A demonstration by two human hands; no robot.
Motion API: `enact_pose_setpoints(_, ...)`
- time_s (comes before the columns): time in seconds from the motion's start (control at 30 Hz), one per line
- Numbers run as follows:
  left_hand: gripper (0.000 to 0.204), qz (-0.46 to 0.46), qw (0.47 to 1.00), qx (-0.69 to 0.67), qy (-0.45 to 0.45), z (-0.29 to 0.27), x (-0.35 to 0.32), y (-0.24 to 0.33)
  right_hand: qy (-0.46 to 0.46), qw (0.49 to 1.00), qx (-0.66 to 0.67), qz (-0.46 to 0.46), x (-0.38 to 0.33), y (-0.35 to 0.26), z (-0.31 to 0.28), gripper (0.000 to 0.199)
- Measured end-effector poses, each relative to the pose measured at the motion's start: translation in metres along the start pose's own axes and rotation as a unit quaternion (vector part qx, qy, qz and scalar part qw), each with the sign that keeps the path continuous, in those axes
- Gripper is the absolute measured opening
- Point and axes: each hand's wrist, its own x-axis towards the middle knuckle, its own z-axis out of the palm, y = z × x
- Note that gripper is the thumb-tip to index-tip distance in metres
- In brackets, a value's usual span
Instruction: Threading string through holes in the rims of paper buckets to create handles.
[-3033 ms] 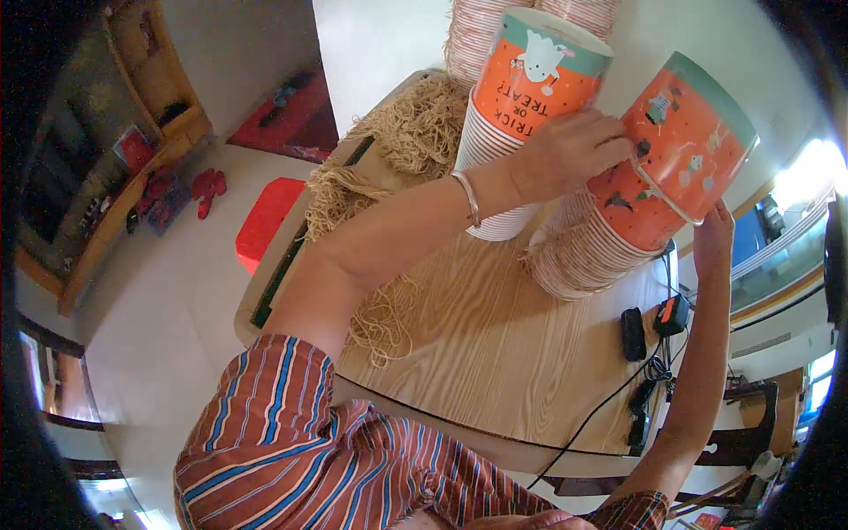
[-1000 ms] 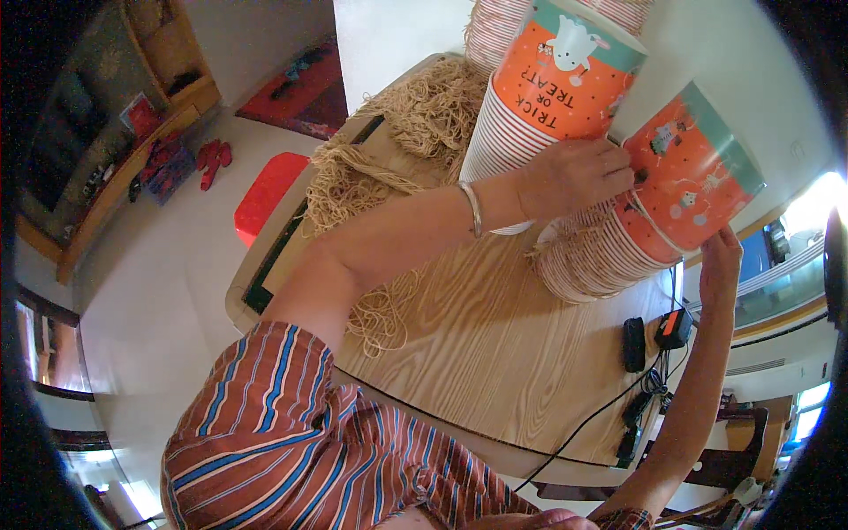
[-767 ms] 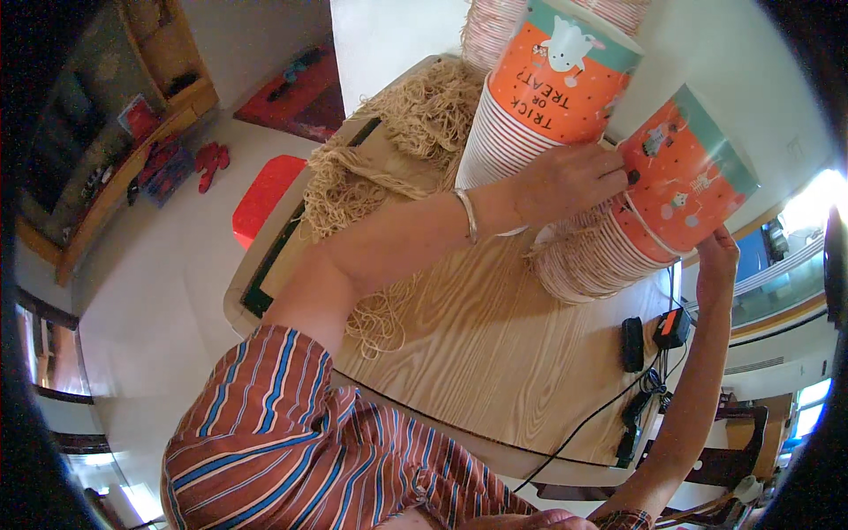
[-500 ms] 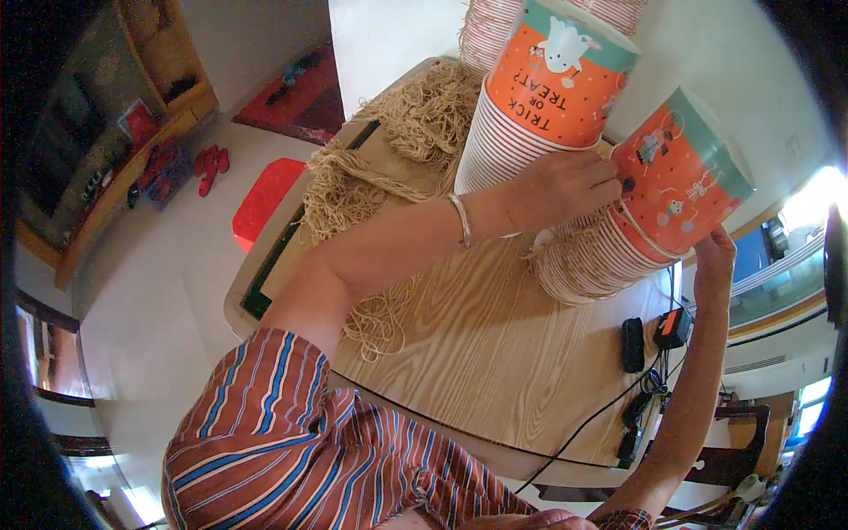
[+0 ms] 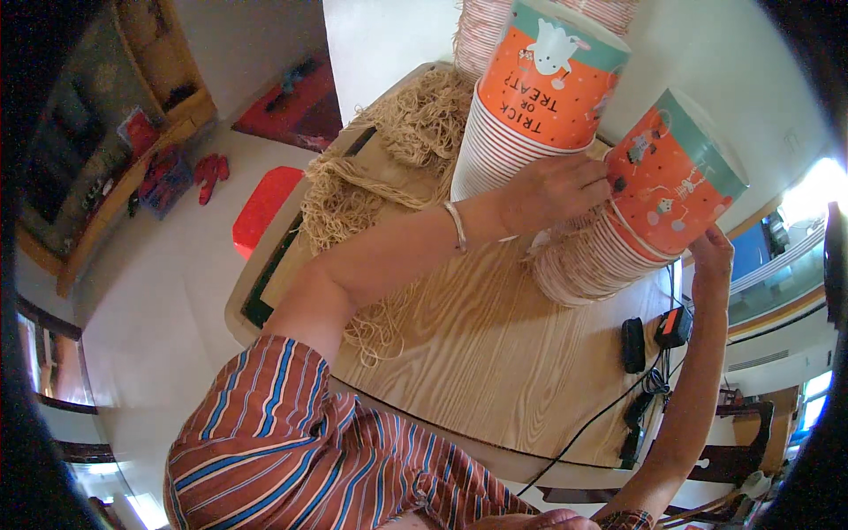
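Two tall stacks of orange paper cups with teal rims and cartoon prints rise from the wooden table (image 5: 495, 353). My left hand (image 5: 556, 190) reaches between them, its fingers pressed on the side of the right stack of cups (image 5: 649, 212), which leans toward the right. My right hand (image 5: 711, 256) steadies that same stack from the far right side, fingers against its lower cups. The left stack of cups (image 5: 530, 102) stands just behind my left wrist, which wears a thin silver bangle.
Piles of tan string (image 5: 380, 177) cover the table's left end. A black charger and cables (image 5: 645, 353) lie at its right edge. A red stool (image 5: 265, 208) stands on the floor to the left. More cup stacks (image 5: 495, 22) rise behind.
The right stack has tilted a little further right and my left hand has shifted slightly along its side. My right hand stays against it.
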Motion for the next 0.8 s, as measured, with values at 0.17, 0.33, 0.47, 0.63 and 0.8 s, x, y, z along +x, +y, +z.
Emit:
enact_pose_setpoints(0.17, 0.015, -0.016, 1.000, -0.016, 0.001, 0.004, -0.003, -0.001, -0.013, 1.000, 0.002, 0.007, -0.003, -0.008, 0.000, 0.030)
enact_pose_setpoints(0.33, 0.015, -0.028, 0.999, -0.014, 0.008, 0.003, -0.005, 0.001, -0.027, 0.999, 0.013, -0.012, -0.002, -0.003, -0.002, 0.030)
enact_pose_setpoints(0.47, 0.014, -0.028, 1.000, -0.012, 0.009, 0.003, -0.005, 0.002, -0.035, 0.999, -0.007, -0.026, -0.005, -0.010, 0.000, 0.028)
enact_pose_setpoints(0.63, 0.015, -0.038, 0.998, -0.035, -0.020, 0.003, -0.009, 0.003, -0.048, 0.999, 0.014, -0.017, 0.001, 0.006, 0.002, 0.028)
enact_pose_setpoints(0.8, 0.014, -0.027, 1.000, 0.003, 0.001, 0.005, -0.010, 0.006, -0.063, 0.997, -0.034, -0.042, -0.006, -0.004, 0.007, 0.031)
